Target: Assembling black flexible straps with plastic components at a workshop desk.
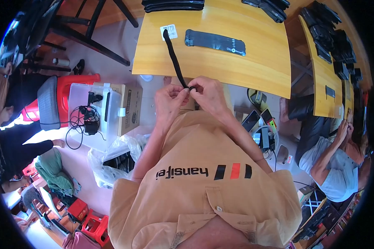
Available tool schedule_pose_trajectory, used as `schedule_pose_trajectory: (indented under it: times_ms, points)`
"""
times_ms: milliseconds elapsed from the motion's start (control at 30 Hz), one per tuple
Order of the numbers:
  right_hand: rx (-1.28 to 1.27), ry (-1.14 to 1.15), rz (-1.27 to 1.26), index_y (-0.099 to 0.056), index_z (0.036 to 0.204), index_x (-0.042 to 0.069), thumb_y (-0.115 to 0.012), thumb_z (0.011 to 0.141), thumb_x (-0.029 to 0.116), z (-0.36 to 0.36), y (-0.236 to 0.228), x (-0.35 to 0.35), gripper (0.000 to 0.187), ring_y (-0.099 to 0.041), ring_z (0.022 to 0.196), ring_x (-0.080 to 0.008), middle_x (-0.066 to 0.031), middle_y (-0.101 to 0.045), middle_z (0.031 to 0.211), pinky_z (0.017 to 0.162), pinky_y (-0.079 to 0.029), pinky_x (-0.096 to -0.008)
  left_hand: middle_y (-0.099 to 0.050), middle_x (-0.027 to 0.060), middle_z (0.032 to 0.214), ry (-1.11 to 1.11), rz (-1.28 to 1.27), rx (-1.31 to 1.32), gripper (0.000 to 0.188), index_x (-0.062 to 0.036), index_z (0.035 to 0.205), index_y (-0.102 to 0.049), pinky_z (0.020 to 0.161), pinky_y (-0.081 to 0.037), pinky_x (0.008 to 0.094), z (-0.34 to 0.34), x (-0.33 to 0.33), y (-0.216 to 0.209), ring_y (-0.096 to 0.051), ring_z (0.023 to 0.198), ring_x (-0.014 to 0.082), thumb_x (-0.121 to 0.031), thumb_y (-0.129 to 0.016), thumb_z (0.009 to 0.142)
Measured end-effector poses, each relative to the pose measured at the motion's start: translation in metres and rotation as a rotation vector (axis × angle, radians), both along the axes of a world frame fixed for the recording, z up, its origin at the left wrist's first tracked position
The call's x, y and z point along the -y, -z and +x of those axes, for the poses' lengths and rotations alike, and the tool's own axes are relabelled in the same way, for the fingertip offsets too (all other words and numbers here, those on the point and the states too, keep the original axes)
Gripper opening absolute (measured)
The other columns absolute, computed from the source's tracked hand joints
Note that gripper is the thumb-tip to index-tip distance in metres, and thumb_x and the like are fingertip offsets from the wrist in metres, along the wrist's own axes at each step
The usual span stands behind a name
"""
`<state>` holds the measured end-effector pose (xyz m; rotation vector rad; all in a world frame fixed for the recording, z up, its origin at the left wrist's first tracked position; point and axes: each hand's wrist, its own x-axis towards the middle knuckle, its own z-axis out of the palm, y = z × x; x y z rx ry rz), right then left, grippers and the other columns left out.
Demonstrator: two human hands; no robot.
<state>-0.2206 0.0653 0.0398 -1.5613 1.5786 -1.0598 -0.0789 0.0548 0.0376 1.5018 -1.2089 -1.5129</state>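
Observation:
A long, narrow black fabric strap [174, 58] runs from a white label [168, 31] on the yellow wooden table [220, 68] down over the table's near edge. Its near end is between my two hands. My left hand [168, 99] pinches that end between thumb and fingers. Close beside it, my right hand [208, 94] has its fingertips closed on the same end, where a small dark loop or fold shows. Finer detail there is hidden by the fingers. A flat black packet [215, 42] lies on the table beyond my right hand.
Stacked black pouches [173, 5] and more black items [266, 7] sit at the table's far edge. To the left are a clear plastic bin [89, 103] with cables, a cardboard box [131, 108] and a red stool [66, 93]. Other people sit left and right.

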Motion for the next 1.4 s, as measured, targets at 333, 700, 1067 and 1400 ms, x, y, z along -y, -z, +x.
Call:
schedule_pose_trajectory:
  times_ms: [333, 700, 1067, 1400]
  points:
    - [-0.164, -0.094, -0.179, -0.06, 0.078, -0.001, -0.06, 0.067, 0.001, 0.007, 0.0, 0.0, 0.012, -0.059, 0.066, -0.0284, -0.0129, -0.058, 0.074, 0.059, -0.046, -0.036, -0.064, 0.0127, 0.076, 0.048, 0.15, -0.291, 0.009, 0.0069, 0.086, -0.06, 0.058, -0.055, 0.024, 0.012, 0.008, -0.001, -0.064, 0.065, 0.016, -0.001, -0.056, 0.082]
    - [-0.306, -0.118, -0.293, -0.055, 0.082, 0.0, -0.063, 0.065, -0.001, 0.014, 0.003, -0.005, 0.019, -0.057, 0.066, -0.0294, -0.012, -0.053, 0.076, 0.056, -0.046, -0.0369, -0.061, 0.0076, 0.07, 0.025, 0.138, -0.215, 0.01, 0.0038, 0.079, -0.059, 0.053, -0.05, 0.022, 0.006, 0.008, 0.001, -0.06, 0.059, 0.012, -0.004, -0.053, 0.081]
    - [-0.386, -0.143, -0.338, -0.049, 0.074, 0.0, -0.06, 0.066, 0.002, 0.018, 0.005, -0.009, 0.014, -0.056, 0.066, -0.0293, -0.0135, -0.047, 0.074, 0.053, -0.047, -0.0379, -0.058, 0.0067, 0.061, 0.072, 0.07, -0.087, 0.009, 0.0034, 0.072, -0.056, 0.045, -0.045, 0.0216, 0.006, 0.011, 0.003, -0.054, 0.05, 0.0103, -0.001, -0.05, 0.078]
    - [-0.172, -0.012, -0.256, -0.056, 0.08, -0.001, -0.061, 0.065, -0.002, 0.013, 0.009, -0.003, 0.015, -0.057, 0.062, -0.0259, -0.0121, -0.055, 0.071, 0.054, -0.046, -0.0331, -0.056, 0.0039, 0.061, 0.107, 0.009, -0.174, 0.009, 0.0022, 0.077, -0.056, 0.046, -0.043, 0.0205, 0.006, 0.003, 0.002, -0.053, 0.053, 0.0083, -0.003, -0.049, 0.08]
